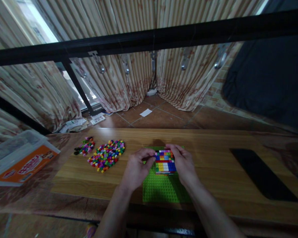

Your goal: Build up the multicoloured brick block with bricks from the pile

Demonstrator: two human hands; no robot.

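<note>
A small block build of many-coloured toy bricks (165, 166) stands on a green studded baseplate (161, 191). Its upper rows are mixed in colour, and yellow, white and blue bricks show lower down. At the build's upper left corner, my left hand (138, 167) has thumb and forefinger pinched together; whatever lies between the fingertips is too small to make out. My right hand (185, 162) grips the build's right side, its fingers reaching over the far corner and hiding that edge.
To the left on the wooden board (89, 181) lie a large pile of loose bricks (106, 157) and a smaller pile of odd pieces (85, 147). A clear plastic tub (22, 158) with an orange label stands far left. A black flat panel (263, 175) lies right.
</note>
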